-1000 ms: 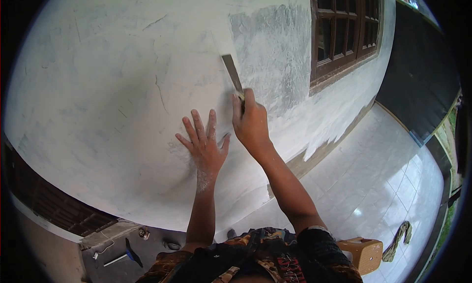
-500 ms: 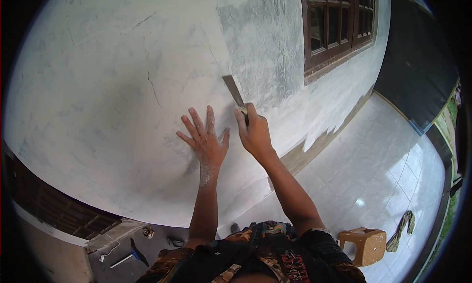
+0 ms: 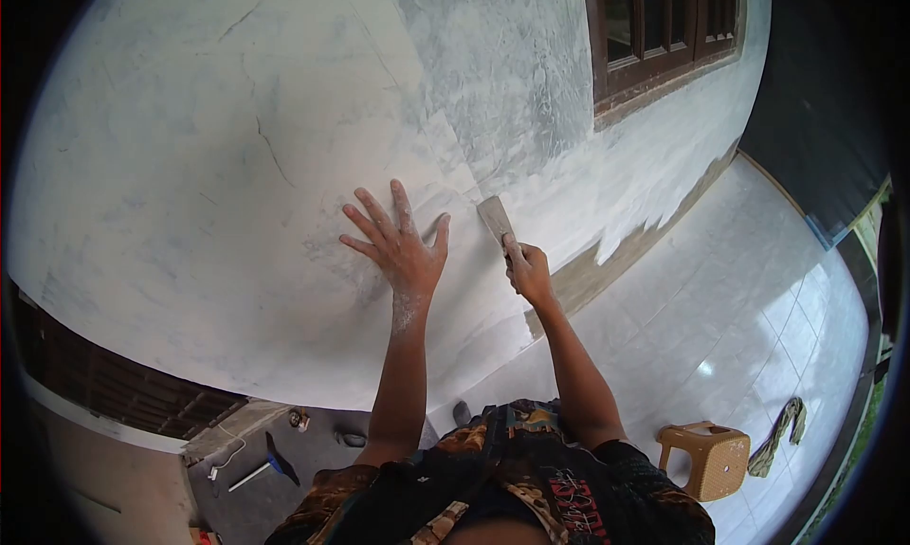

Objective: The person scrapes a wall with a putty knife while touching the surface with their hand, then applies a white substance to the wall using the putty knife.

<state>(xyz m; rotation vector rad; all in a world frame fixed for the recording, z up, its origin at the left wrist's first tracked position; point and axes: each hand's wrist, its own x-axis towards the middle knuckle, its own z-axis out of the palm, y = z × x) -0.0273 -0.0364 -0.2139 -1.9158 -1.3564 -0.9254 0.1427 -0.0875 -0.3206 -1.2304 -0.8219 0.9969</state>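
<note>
My left hand [image 3: 408,251] lies flat against the whitish wall [image 3: 190,213], its fingers spread and dusted with white powder. To the right of it, my right hand [image 3: 531,272] is wrapped round the handle of a scraper [image 3: 494,218]. The scraper's flat metal blade points up and slightly left, at the wall surface below a rough grey patch [image 3: 512,71]. Thin cracks run through the wall above and left of my left hand.
A brown-framed window [image 3: 654,52] is at the upper right. On the tiled floor [image 3: 654,346] stand a tan plastic stool [image 3: 720,460] and a crumpled cloth [image 3: 779,436]. A blue-and-white tool [image 3: 256,474] lies at the lower left, near a dark wooden panel [image 3: 114,374].
My right hand has moved down and right with the scraper, and its blade is now lower on the wall. The left hand is still flat on the wall. The view has shifted slightly.
</note>
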